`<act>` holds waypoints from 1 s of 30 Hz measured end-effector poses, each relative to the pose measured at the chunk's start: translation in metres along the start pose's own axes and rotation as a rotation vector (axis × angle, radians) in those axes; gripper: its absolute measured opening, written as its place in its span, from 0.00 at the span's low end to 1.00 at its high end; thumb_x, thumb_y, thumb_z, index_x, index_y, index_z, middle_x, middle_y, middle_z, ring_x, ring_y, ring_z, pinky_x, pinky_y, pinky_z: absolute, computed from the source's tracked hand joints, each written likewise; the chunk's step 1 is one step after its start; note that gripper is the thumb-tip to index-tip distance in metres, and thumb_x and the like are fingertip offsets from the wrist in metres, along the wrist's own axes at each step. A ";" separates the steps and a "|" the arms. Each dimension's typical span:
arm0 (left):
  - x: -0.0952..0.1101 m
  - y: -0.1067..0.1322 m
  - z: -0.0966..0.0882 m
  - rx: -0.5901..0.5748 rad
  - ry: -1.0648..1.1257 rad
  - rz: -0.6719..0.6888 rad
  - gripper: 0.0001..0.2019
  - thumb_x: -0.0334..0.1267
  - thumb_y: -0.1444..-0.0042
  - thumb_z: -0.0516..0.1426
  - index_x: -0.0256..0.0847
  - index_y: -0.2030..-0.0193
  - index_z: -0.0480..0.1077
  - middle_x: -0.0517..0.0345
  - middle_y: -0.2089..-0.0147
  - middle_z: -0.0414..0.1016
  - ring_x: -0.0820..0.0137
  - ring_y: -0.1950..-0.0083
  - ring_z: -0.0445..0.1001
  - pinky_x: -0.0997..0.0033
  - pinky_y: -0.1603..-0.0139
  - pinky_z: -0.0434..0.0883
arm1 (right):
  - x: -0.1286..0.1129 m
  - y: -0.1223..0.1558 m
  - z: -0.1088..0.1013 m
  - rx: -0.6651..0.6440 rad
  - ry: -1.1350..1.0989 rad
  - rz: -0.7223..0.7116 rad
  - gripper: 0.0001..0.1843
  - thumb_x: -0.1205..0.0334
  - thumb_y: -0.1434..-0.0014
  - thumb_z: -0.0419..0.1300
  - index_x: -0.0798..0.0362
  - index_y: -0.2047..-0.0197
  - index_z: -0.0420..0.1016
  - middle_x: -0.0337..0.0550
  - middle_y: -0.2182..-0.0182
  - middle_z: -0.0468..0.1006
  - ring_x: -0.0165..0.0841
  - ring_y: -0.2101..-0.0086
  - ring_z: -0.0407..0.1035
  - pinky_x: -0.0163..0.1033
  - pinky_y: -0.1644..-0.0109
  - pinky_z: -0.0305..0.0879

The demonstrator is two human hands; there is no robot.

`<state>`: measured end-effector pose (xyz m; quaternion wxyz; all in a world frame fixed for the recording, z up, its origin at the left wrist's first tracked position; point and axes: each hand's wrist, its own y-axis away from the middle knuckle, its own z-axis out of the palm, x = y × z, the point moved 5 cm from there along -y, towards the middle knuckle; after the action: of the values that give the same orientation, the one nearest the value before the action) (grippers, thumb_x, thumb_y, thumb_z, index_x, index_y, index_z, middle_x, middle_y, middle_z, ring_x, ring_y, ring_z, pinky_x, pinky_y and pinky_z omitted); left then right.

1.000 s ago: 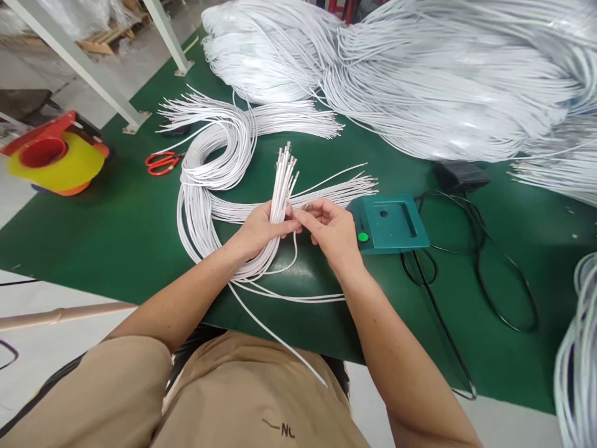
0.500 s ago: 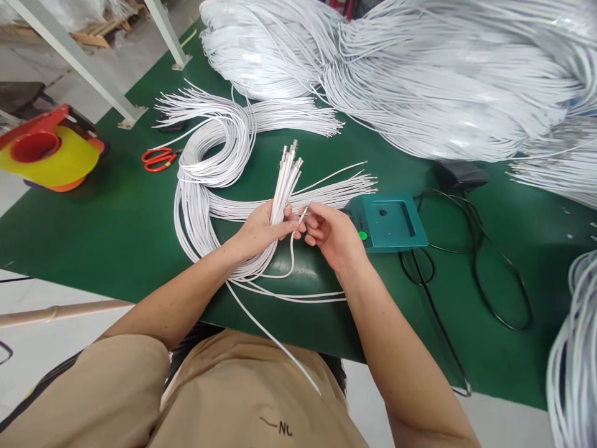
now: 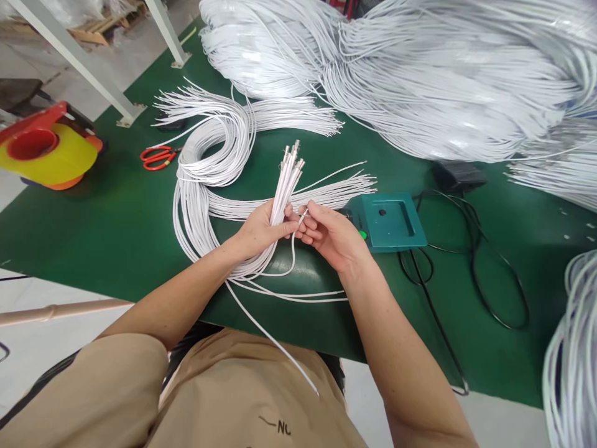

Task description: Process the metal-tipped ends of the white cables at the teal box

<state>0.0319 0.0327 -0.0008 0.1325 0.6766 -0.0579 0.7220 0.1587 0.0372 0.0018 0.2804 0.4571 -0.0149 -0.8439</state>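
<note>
My left hand (image 3: 259, 231) is closed round a bundle of thin white cables (image 3: 285, 180) whose metal-tipped ends stand up and lean away from me. My right hand (image 3: 331, 235) pinches the end of a single white cable (image 3: 293, 249) right beside that bundle, fingertips almost touching the left thumb. The cable loops down under both hands. Behind the hands lies a coil of white cables (image 3: 209, 162) on the green table (image 3: 116, 230), with loose ends fanned out to the right.
A teal box with a green button (image 3: 390, 221) sits just right of my right hand, black cords (image 3: 476, 274) trailing from it. Red scissors (image 3: 156, 157) lie at left. Big heaps of white cable (image 3: 420, 74) fill the back. A yellow and red tape dispenser (image 3: 44, 152) stands far left.
My right hand has shifted slightly left and closer to the bundle, bringing the single cable's tip up against it. The left hand has held still.
</note>
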 end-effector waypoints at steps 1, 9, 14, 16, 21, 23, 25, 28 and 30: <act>0.000 0.000 -0.001 0.008 0.014 0.006 0.15 0.36 0.50 0.65 0.38 0.65 0.61 0.64 0.68 0.69 0.77 0.69 0.71 0.76 0.67 0.70 | 0.000 0.000 0.000 0.004 0.007 -0.004 0.21 0.50 0.50 0.69 0.54 0.78 0.66 0.32 0.82 0.63 0.23 0.78 0.61 0.31 0.72 0.60; 0.000 -0.001 0.000 -0.022 0.119 0.060 0.18 0.37 0.49 0.66 0.38 0.54 0.66 0.61 0.68 0.73 0.74 0.68 0.75 0.76 0.68 0.70 | -0.013 0.008 -0.002 0.202 0.306 -0.200 0.14 0.51 0.48 0.67 0.54 0.71 0.75 0.36 0.77 0.73 0.27 0.75 0.67 0.35 0.66 0.66; -0.004 -0.001 0.001 -0.062 0.176 -0.047 0.28 0.38 0.50 0.66 0.40 0.42 0.67 0.59 0.65 0.73 0.74 0.67 0.75 0.76 0.68 0.70 | -0.025 0.015 0.002 0.354 0.974 -0.511 0.07 0.63 0.40 0.58 0.54 0.69 0.75 0.42 0.72 0.76 0.32 0.70 0.69 0.39 0.61 0.64; -0.006 -0.001 0.000 -0.070 0.210 -0.104 0.28 0.38 0.51 0.67 0.39 0.42 0.68 0.59 0.63 0.73 0.75 0.67 0.75 0.77 0.68 0.70 | -0.026 0.019 0.010 0.390 1.368 -0.679 0.11 0.65 0.37 0.52 0.54 0.69 0.73 0.46 0.69 0.75 0.35 0.66 0.68 0.41 0.60 0.62; -0.009 -0.003 -0.001 -0.072 0.270 -0.183 0.25 0.37 0.54 0.68 0.36 0.48 0.72 0.58 0.65 0.74 0.75 0.68 0.75 0.78 0.68 0.70 | -0.023 0.022 0.023 0.263 1.927 -0.822 0.17 0.67 0.33 0.45 0.54 0.65 0.73 0.50 0.66 0.74 0.39 0.63 0.65 0.42 0.58 0.58; -0.010 -0.004 -0.002 -0.045 0.240 -0.194 0.24 0.36 0.54 0.68 0.35 0.48 0.72 0.57 0.66 0.75 0.74 0.68 0.76 0.77 0.68 0.71 | -0.028 0.023 0.018 0.245 1.965 -0.792 0.15 0.65 0.33 0.46 0.54 0.63 0.73 0.50 0.64 0.75 0.40 0.62 0.65 0.42 0.57 0.57; -0.011 -0.004 -0.003 -0.018 0.181 -0.202 0.24 0.34 0.53 0.67 0.36 0.47 0.70 0.56 0.66 0.77 0.73 0.68 0.77 0.77 0.67 0.71 | -0.036 0.023 0.009 0.286 2.001 -0.743 0.11 0.64 0.35 0.50 0.55 0.60 0.73 0.51 0.61 0.77 0.42 0.59 0.66 0.44 0.53 0.56; -0.011 -0.006 -0.002 0.009 0.079 -0.210 0.23 0.32 0.51 0.65 0.36 0.47 0.69 0.56 0.67 0.77 0.72 0.67 0.79 0.77 0.68 0.72 | -0.041 0.021 -0.005 0.291 2.079 -0.623 0.08 0.68 0.39 0.54 0.56 0.59 0.73 0.51 0.63 0.79 0.44 0.58 0.67 0.48 0.46 0.53; -0.011 -0.007 -0.002 0.026 0.024 -0.208 0.22 0.33 0.51 0.65 0.36 0.48 0.69 0.56 0.67 0.77 0.70 0.67 0.80 0.78 0.70 0.72 | -0.039 0.019 -0.012 0.240 2.098 -0.568 0.08 0.71 0.40 0.54 0.56 0.61 0.74 0.49 0.66 0.80 0.42 0.60 0.68 0.48 0.43 0.51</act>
<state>0.0324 0.0381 -0.0129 0.1990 0.6718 0.0237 0.7131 0.1930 0.0435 0.0303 -0.0975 0.9600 0.2553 -0.0614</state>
